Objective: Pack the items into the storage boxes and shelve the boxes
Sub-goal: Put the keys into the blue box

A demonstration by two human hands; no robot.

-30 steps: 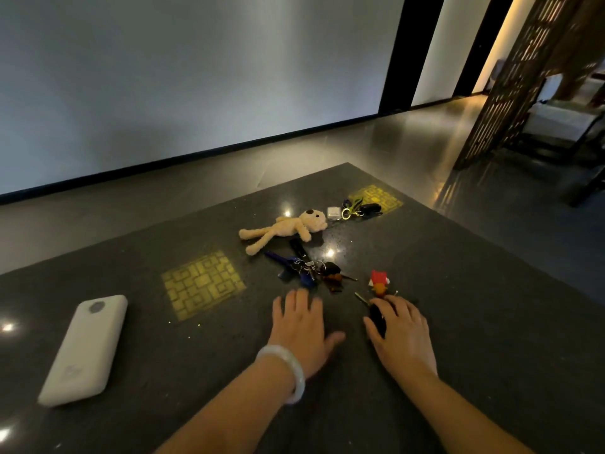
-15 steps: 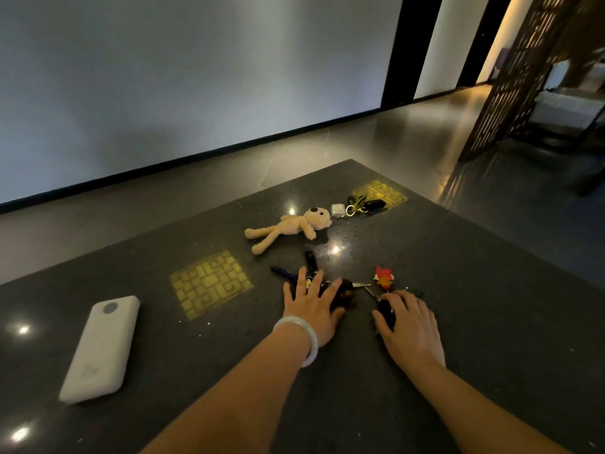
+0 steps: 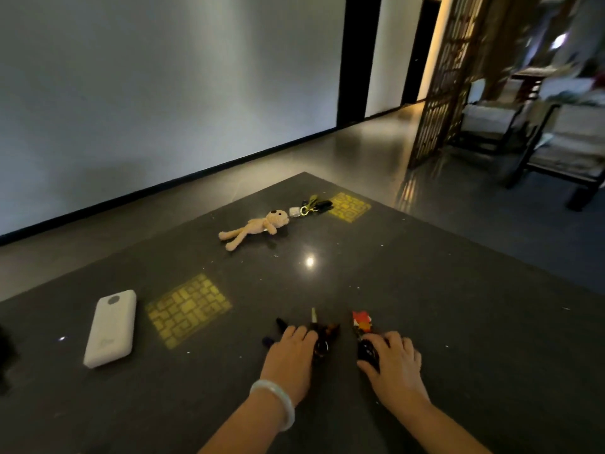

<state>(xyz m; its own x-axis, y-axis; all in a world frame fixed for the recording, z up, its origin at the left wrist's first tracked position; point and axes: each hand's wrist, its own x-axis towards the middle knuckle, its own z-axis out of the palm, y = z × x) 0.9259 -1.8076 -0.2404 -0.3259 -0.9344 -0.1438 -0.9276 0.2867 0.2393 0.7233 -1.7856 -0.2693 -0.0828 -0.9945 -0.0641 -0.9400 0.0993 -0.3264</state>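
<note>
On the dark stone table (image 3: 425, 290) my left hand (image 3: 291, 358) grips a bunch of keys (image 3: 322, 335) with dark and blue fobs; a metal key tip sticks out past the fingers. My right hand (image 3: 396, 365) curls round a black key fob (image 3: 366, 350) with a red and orange charm (image 3: 361, 322) at its far end. A beige plush bear (image 3: 255, 226) lies further back. Beside its head lies another keyring (image 3: 309, 208) with a yellow loop. A white power bank (image 3: 111, 327) lies at the left.
Two yellow patterned inlays (image 3: 188, 308) (image 3: 348, 206) are set in the tabletop. The table's far corner points at a grey floor and a pale wall. A wooden lattice screen (image 3: 448, 80) and dark-framed chairs (image 3: 556, 139) stand at the right. No storage box is in view.
My left hand reached forward onto the key bunch, closed on it and drew it back toward me. My right hand has stayed on the black fob. The camera view shifted.
</note>
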